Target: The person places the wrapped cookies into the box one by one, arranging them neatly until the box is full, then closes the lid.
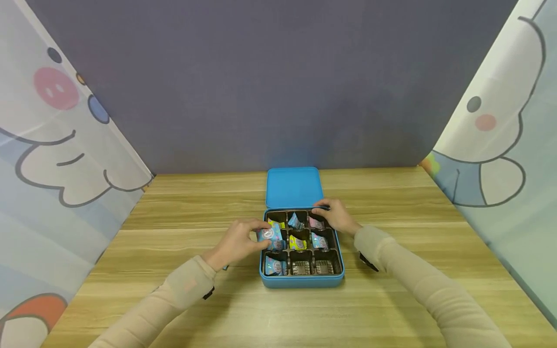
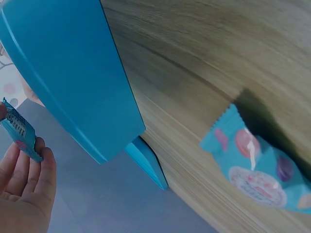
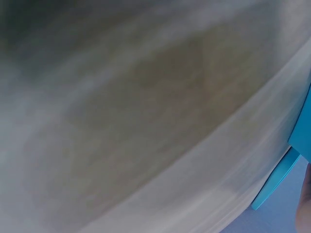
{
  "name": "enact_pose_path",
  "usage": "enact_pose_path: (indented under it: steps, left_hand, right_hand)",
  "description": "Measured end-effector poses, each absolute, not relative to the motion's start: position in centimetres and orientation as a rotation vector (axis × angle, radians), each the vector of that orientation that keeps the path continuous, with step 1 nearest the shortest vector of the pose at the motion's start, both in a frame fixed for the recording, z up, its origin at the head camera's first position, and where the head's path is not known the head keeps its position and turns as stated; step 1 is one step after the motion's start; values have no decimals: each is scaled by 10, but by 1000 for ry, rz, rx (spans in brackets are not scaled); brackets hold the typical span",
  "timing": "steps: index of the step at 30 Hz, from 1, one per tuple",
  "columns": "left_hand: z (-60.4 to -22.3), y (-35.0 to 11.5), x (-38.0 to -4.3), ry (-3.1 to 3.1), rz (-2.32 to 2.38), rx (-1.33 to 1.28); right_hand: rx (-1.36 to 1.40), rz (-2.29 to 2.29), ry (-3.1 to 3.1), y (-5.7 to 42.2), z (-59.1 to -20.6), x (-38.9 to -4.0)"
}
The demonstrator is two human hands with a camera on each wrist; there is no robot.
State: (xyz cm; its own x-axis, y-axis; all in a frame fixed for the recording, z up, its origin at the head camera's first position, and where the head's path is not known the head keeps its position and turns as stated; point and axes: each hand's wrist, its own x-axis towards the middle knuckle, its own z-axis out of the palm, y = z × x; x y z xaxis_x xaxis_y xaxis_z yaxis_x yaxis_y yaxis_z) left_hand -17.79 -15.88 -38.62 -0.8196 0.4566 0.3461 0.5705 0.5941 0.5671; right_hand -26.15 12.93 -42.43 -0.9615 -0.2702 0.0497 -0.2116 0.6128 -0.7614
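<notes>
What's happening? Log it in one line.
left hand: pinches blue packet over box | right hand: at box's far right corner | lid: open | another blue packet: on table, left of box

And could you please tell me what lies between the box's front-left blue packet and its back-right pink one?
In the head view, a yellow packet lies between the blue packet and the pink packet, diagonally across the box.

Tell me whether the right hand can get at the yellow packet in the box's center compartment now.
Probably yes: the box is open, nothing covers the yellow packet, and the right hand is close by, at the box's far right corner; the left hand is off to the packet's left.
</notes>
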Motion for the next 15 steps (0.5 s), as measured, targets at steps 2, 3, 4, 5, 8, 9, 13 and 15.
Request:
enact_pose_path:
  steps: [2, 3, 4, 5, 8, 9, 13, 15]
  left_hand:
    - [-385, -157, -176, -2665, -1029, -864]
    - [-385, -156, -176, -2665, -1019, -871]
    - [-384, -156, -175, -2664, -1009, -880]
    - [-384, -155, -175, -2661, -1004, -888]
    - [-383, -154, -173, -2652, -999, -910]
    - [-383, -154, -172, -2651, -1000, -914]
    - [-382, -153, -171, -2657, -1006, -919]
    - [-382, -153, -170, -2666, -1001, -920]
  right_hand:
    - [-410, -1299, 2756, 130, -424, -261]
    - [-413, -1302, 2758, 130, -424, -260]
    - [-410, -1309, 2757, 131, -424, -260]
    - [-409, -1315, 2758, 131, -424, -260]
    - [-413, -1307, 2764, 131, -424, -259]
    - [-415, -1306, 2763, 131, -423, -259]
    - [-428, -1302, 2772, 130, -424, -259]
    - [-439, -1296, 2779, 130, -425, -259]
